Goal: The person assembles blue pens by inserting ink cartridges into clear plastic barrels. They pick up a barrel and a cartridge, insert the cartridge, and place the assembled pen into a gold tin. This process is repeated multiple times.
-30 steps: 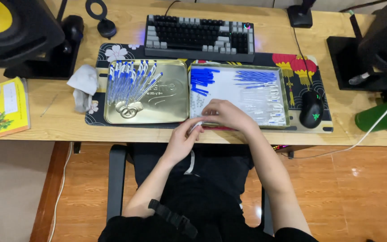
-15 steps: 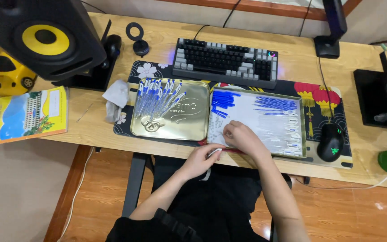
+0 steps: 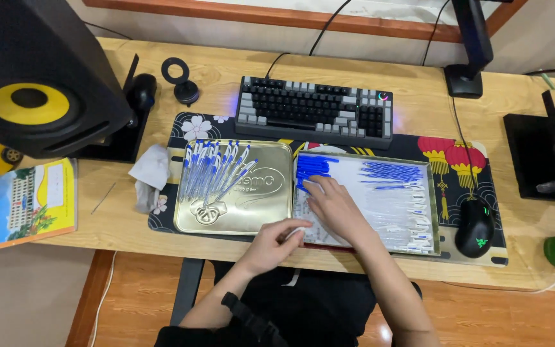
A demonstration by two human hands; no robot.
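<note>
While seen from above: a person sits at a wooden desk [image 3: 419, 122] with both hands over two shallow metal trays
Right hand [image 3: 335, 209]: lies flat, fingers spread, on the left part of the right tray [image 3: 433, 212], fingertips near a clump of blue pen caps [image 3: 313, 168]; it grips nothing that shows
Left hand [image 3: 271, 244]: at the near edge of the desk, where the two trays meet, fingers curled on a small pale piece; what the piece is cannot be told
Hands together or apart: close side by side, not touching
Right tray contents: blue caps at the upper left, blue refills [image 3: 390, 175] at the upper right, clear pen barrels [image 3: 393, 218] across the rest
Left tray [image 3: 252, 215]: gold coloured, holding a fanned bunch of assembled pens with blue caps [image 3: 213, 172] in its upper left part
Under the trays: a dark desk mat [image 3: 457, 151] printed with red lanterns and white flowers
Beyond the trays: a black and grey keyboard [image 3: 316, 112]
Right of the trays: a black mouse [image 3: 474, 227] on the mat
Left of the trays: a crumpled white tissue [image 3: 149, 173], a colourful book [image 3: 17, 205], and a black speaker with a yellow cone [image 3: 30, 103]
</note>
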